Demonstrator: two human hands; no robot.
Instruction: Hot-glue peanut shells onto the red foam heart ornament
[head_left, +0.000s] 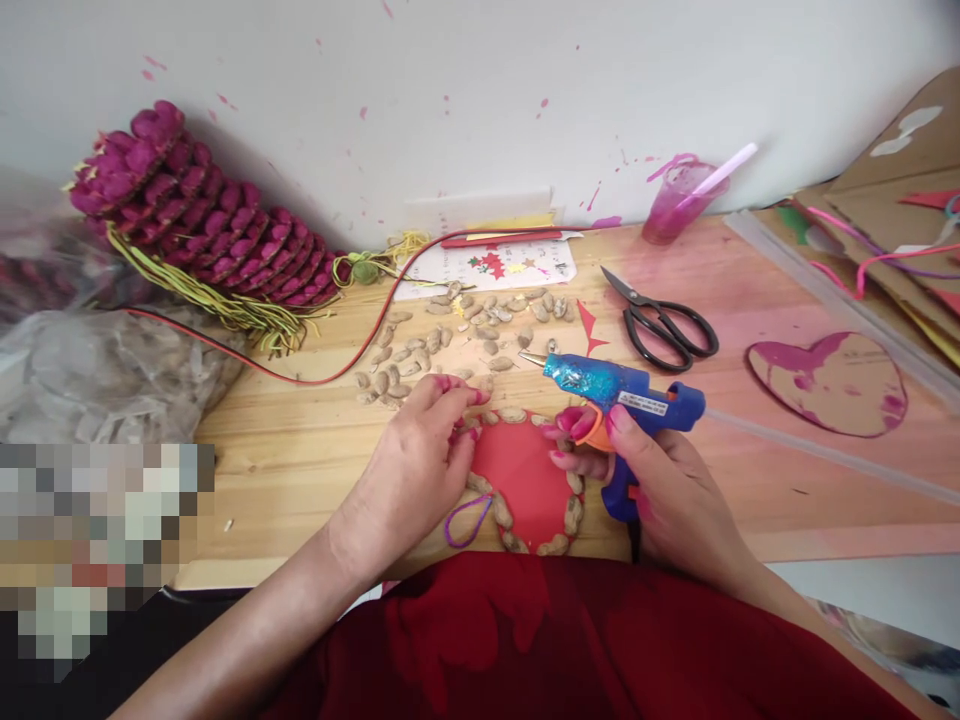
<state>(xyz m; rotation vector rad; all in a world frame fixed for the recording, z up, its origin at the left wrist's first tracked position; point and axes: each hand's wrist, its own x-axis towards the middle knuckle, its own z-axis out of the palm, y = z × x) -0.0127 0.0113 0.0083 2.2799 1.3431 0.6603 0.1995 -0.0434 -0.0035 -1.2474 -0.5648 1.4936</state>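
A red heart-shaped piece (517, 460) lies in front of me, edged with peanuts (572, 512). A purple cord loop (466, 522) sticks out at its left side. My left hand (424, 445) is closed at the heart's upper left rim, its fingertips around a peanut that is partly hidden. In my right hand (664, 480) is a blue hot glue gun (611, 385), with fingers at its orange trigger (595, 430). The metal nozzle points left, above the loose peanuts (495, 312) scattered behind the heart.
Black-handled scissors (664, 325) and a purple-stained cardboard heart (829, 385) lie at right. A pink-stained cup (682, 200) stands by the wall. A magenta stacked ornament (217, 215) with yellow strings leans at left, near plastic bags (142, 370). A red-black cable (375, 345) crosses the table.
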